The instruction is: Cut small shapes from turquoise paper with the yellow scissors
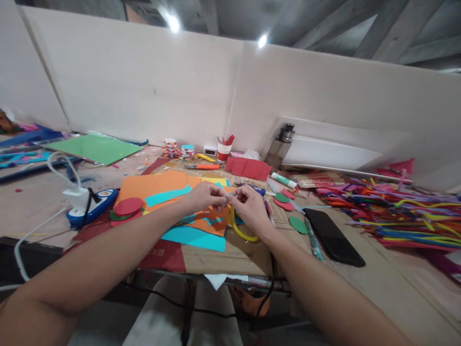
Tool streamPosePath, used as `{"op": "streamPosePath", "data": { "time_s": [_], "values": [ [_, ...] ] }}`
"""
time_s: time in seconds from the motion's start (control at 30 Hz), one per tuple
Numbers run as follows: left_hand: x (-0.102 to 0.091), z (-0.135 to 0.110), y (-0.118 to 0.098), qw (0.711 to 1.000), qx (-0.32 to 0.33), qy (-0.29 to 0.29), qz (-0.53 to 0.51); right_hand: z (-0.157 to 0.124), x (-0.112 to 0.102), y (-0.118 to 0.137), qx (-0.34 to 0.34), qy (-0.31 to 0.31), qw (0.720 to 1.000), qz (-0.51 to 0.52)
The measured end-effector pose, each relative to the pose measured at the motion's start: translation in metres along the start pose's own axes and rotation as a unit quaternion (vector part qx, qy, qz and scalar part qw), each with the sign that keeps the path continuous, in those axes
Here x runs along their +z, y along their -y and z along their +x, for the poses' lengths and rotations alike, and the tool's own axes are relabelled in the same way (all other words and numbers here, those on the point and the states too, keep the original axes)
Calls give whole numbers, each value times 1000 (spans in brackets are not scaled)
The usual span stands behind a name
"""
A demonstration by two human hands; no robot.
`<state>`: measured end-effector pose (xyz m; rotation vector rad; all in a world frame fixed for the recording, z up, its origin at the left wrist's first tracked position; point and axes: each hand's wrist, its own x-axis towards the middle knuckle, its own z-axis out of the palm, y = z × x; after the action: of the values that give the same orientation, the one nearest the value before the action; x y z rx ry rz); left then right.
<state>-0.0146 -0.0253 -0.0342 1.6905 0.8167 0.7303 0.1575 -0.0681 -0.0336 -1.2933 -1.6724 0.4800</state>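
My left hand [207,196] and my right hand [250,204] meet above the middle of the table, fingertips almost touching. Both are closed in a pinch around something small and pale that I cannot make out. Beneath them lie orange paper sheets [158,184], with a turquoise paper strip [168,196] on top and a larger turquoise sheet [194,239] along the near side. Several small turquoise scraps [215,221] lie under my hands. A curved yellow handle-like loop [245,236] shows just below my right hand; the rest of it is hidden.
Red paper circles [128,206] and a blue power strip [91,210] lie left. To the right are a green circle [298,225], a black phone [334,236], a glue stick [284,180] and piled pipe cleaners [406,206]. An orange-handled cutter [203,166] and dark bottle [280,146] are behind.
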Motion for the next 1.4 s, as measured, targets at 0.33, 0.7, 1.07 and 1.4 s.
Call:
{"op": "streamPosePath", "data": {
  "time_s": [0.33,0.7,1.07,1.4],
  "values": [
    [-14,4,-7,983,-3,-44,-179,5,-4,-1,58,50,985,155],
    [-16,6,0,973,-11,-91,-211,7,0,-6,105,49,976,185],
    [6,-2,-6,974,-25,-28,-223,1,5,-6,66,72,970,224],
    [6,-3,-4,976,-2,-30,-215,0,5,-1,68,62,956,277]
  ]
}}
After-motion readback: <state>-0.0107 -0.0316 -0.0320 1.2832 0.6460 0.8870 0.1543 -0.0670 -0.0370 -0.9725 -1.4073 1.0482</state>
